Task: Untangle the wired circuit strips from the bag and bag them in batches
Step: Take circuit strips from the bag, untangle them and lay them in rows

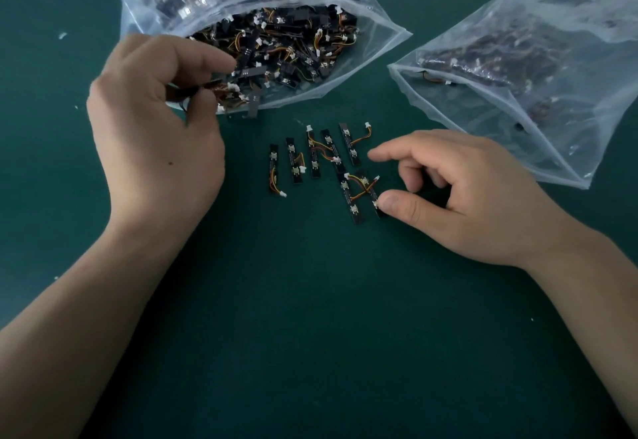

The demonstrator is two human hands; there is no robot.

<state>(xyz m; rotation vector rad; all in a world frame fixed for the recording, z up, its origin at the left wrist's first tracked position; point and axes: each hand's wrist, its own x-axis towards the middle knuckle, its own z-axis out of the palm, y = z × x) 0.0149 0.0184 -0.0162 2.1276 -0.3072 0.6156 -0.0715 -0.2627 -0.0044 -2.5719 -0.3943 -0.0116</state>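
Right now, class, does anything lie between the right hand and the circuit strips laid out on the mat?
Nothing visible does. The right hand sits beside the circuit strips; its thumb touches the nearest strip, and only bare green mat separates its forefinger from the row.

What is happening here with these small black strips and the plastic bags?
A person is sorting wired circuit strips. The left hand grips a tangled clump at the mouth of the open bag, which is full of them. Several separated strips lie side by side on the table. The right hand is beside them, its thumb touching the end of one strip. A second bag, to the right, also holds some strips.
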